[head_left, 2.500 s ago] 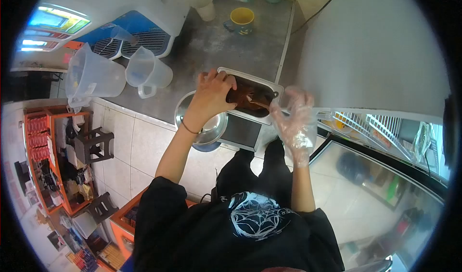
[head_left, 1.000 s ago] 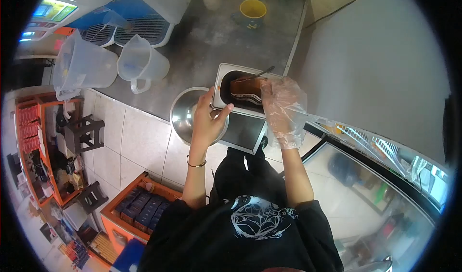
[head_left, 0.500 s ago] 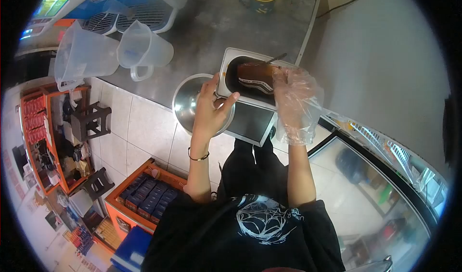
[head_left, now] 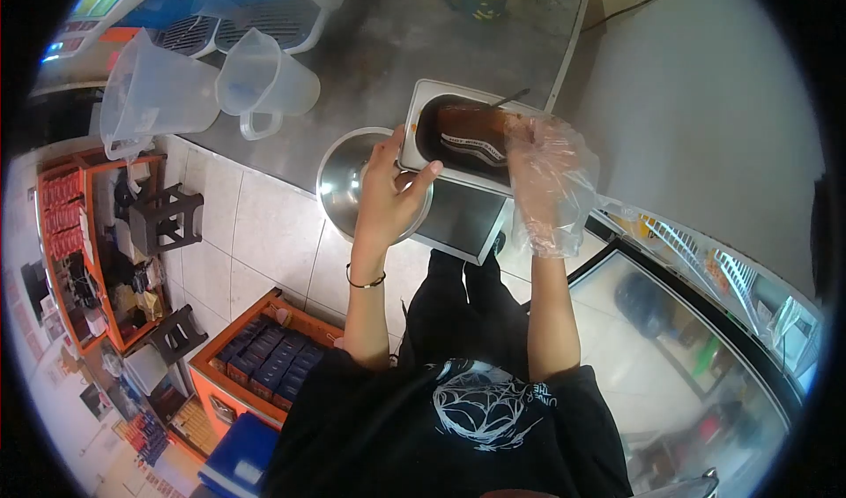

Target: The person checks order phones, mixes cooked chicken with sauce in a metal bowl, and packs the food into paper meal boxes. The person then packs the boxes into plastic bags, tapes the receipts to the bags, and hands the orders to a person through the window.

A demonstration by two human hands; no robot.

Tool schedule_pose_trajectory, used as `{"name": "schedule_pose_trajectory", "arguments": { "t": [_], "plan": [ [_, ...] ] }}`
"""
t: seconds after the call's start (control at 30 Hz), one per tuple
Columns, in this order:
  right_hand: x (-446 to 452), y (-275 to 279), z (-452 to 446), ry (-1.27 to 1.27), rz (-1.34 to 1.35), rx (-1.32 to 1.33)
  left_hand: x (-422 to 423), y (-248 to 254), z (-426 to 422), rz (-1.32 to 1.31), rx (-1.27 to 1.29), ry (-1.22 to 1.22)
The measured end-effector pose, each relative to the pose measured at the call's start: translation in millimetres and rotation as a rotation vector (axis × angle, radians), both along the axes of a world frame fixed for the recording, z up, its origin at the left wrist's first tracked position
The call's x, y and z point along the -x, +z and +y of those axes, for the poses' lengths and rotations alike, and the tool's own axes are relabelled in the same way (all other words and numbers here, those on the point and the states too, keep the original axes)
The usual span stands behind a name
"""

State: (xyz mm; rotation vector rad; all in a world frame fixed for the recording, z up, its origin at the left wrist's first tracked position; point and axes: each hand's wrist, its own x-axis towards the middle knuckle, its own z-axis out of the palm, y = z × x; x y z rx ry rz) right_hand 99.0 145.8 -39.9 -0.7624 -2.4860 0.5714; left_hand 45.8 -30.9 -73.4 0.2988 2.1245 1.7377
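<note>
L hand (head_left: 388, 198) part-open, gripping tin's (head_left: 416, 106) L end. Gloved R hand (head_left: 542, 181) at R end, fingers bent; can't tell grip. Tin at desk (head_left: 414, 40) edge, handle (head_left: 513, 97) sticking out, bowl (head_left: 339, 181) nearby.

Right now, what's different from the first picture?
The left hand moved back toward the person, onto the near left corner of the metal container. The gloved right hand moved forward over its right end. White lettering now shows inside, and a dark handle pokes over the far rim. The jugs, cup and metal bowl stayed put.
</note>
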Motion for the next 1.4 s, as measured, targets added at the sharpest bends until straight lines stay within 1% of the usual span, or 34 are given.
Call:
{"name": "schedule_pose_trajectory", "arguments": {
  "t": [0.17, 0.23, 0.27, 0.33, 0.37, 0.4, 0.43, 0.47, 0.5, 0.53, 0.57, 0.6, 0.63, 0.67, 0.7, 0.73, 0.77, 0.8, 0.83, 0.87, 0.9, 0.93, 0.97, 1.0, 1.03, 1.07, 1.13, 1.17, 1.2, 1.23, 1.27, 1.3, 1.33, 1.4],
  "plan": [
    [-8, 5, 1, 0.026, -0.079, 0.001, -4, -2, -4, -0.036, 0.035, -0.008],
    [-20, 13, 5, 0.128, -0.059, 0.083, -16, 8, 0, -0.054, 0.089, 0.100],
    [-35, 22, 6, 0.126, -0.047, 0.071, -26, 12, 2, -0.042, 0.077, 0.098],
    [-87, 49, -2, 0.015, -0.140, 0.194, -56, 18, 0, 0.031, -0.117, 0.306],
    [-123, 36, -4, -0.035, -0.145, 0.237, -68, 20, -9, 0.062, -0.093, 0.276],
    [-166, 5, -4, -0.082, -0.148, 0.281, -80, 17, -22, 0.018, -0.028, 0.268],
    [-212, -22, -2, -0.138, -0.482, 0.195, -90, 11, -37, -0.027, 0.039, 0.261],
    [-254, -41, -3, -0.296, -0.477, 0.542, -97, 6, -53, 0.005, 0.106, 0.274],
    [-336, -112, -10, -0.360, -0.563, 0.625, -101, 1, -69, 0.039, 0.174, 0.285],
    [-435, -197, -29, -0.256, -0.562, 0.355, -102, -9, -83, 0.182, 0.235, 0.354],
    [-493, -213, -47, -0.012, -1.159, 0.192, -103, -3, -91, 0.115, 0.264, 0.440],
    [-511, -208, -79, -0.265, -1.263, 0.485, -98, -32, -111, 0.109, 0.230, 0.545],
    [-529, -201, -106, -0.423, -1.229, 0.649, -88, -59, -135, 0.080, 0.301, 0.563],
    [-557, -204, -132, -0.550, -1.101, 0.760, -76, -77, -149, 0.029, 0.268, 0.557],
    [-575, -205, -159, -0.683, -0.931, 0.843, -72, -59, -141, -0.174, 0.124, 0.538],
    [-586, -207, -175, -0.812, -0.708, 0.901, -63, -59, -145, -0.284, 0.063, 0.455],
    [-592, -207, -185, -0.932, -0.446, 0.926, -56, -56, -154, -0.344, -0.012, 0.295],
    [-596, -206, -187, -1.037, -0.145, 0.921, -55, -47, -146, -0.367, -0.001, 0.312],
    [-595, -207, -187, -1.113, 0.157, 0.895, -51, -47, -142, -0.306, 0.055, 0.367],
    [-597, -208, -178, -1.139, 0.456, 0.855, -42, -59, -140, -0.131, 0.192, 0.460],
    [-599, -207, -166, -1.129, 0.711, 0.815, -47, -47, -128, 0.160, 0.367, 0.494],
    [-606, -206, -158, -1.097, 0.898, 0.799, -52, -34, -123, 0.570, 0.451, 0.423],
    [-628, -215, -152, -1.045, 0.933, 0.891, -70, -8, -105, 0.555, 0.398, 0.398],
    [-651, -224, -147, -0.995, 0.963, 0.985, -74, -11, -101, 0.572, 0.312, 0.338],
    [-662, -247, -151, -0.864, 0.975, 1.219, -72, -20, -101, 0.365, 0.274, 0.139],
    [-658, -274, -158, -0.864, 1.011, 1.203, -67, -26, -98, 0.163, 0.245, -0.060],
    [-653, -307, -163, -0.868, 0.445, 0.573, -80, -11, -58, -0.118, 0.057, -0.245],
    [-645, -305, -164, -0.781, 0.660, 0.838, -86, -4, -40, -0.114, 0.046, -0.260],
    [-634, -303, -167, -0.789, 0.663, 0.831, -92, 2, -24, -0.266, -0.074, -0.254],
    [-621, -298, -169, -0.756, 0.422, 0.761, -97, 6, -12, -0.425, -0.195, -0.238],
    [-606, -293, -168, -0.712, 0.176, 0.689, -98, 7, -3, -0.431, -0.240, -0.239],
    [-584, -281, -162, -0.562, -0.058, 0.345, -98, 8, 2, -0.436, -0.281, -0.226],
    [-572, -264, -158, -0.378, -0.281, 0.005, -94, 10, 5, -0.412, -0.235, -0.284],
    [-571, -316, -141, -0.222, -0.787, -0.464, -91, 16, -1, -0.312, -0.189, -0.308]
  ]
}}
